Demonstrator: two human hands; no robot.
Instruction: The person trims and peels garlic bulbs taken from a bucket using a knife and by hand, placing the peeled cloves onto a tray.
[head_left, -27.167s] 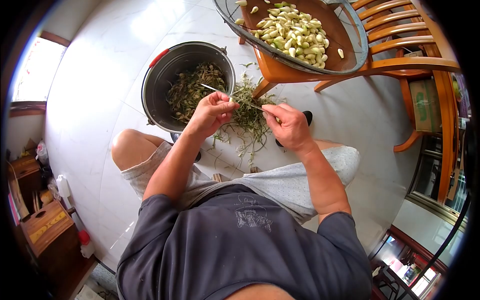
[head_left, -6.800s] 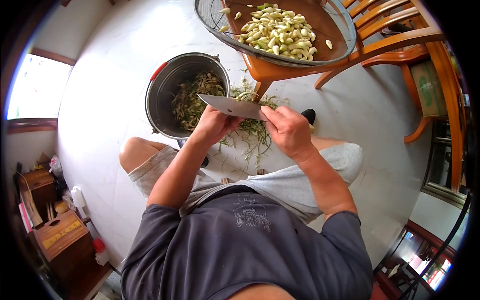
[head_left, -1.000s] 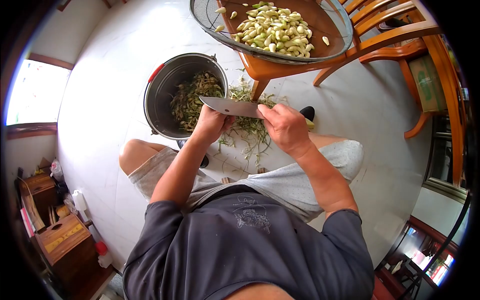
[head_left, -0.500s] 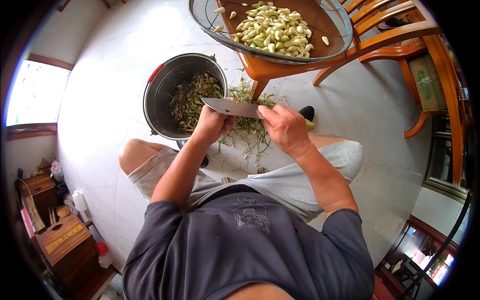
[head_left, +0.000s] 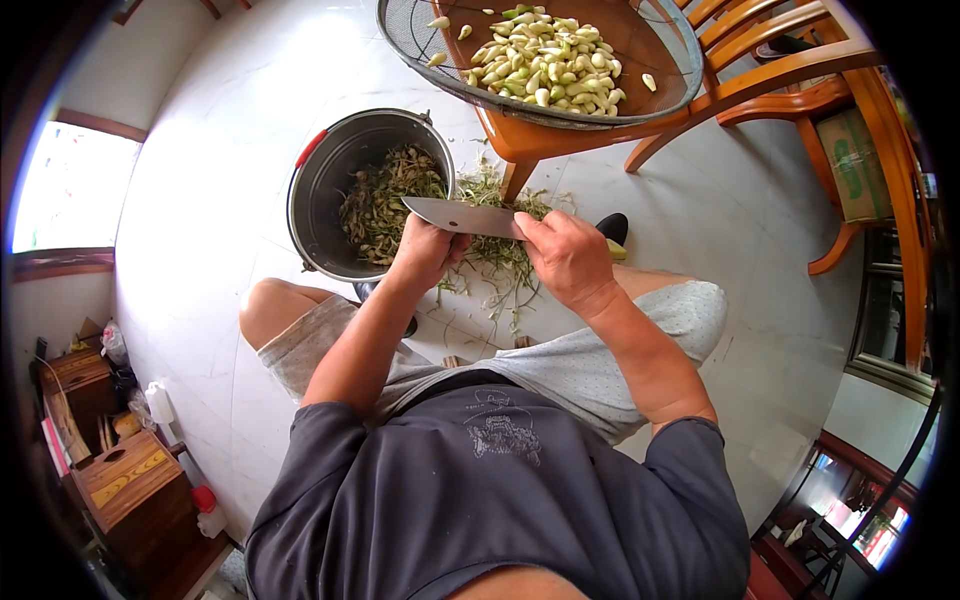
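My right hand (head_left: 570, 258) is closed round a kitchen knife (head_left: 475, 217), its broad blade pointing left. Beneath the blade's tip end, my left hand (head_left: 425, 250) has its fingers curled in; the blade covers part of them, so what they hold is hidden. Just beyond the left hand stands a metal bucket (head_left: 308, 225) with a red grip on its handle, partly filled with brownish-green plant trimmings (head_left: 400, 190). Green and pale stringy scraps (head_left: 500, 275) lie on the floor below the knife.
A mesh sieve (head_left: 690, 70) heaped with small pale bulbs (head_left: 550, 60) rests on a wooden chair (head_left: 525, 148) ahead. More wooden chair parts (head_left: 860, 60) are at right, near a cardboard box (head_left: 853, 165). Wooden boxes (head_left: 130, 478) stand at lower left.
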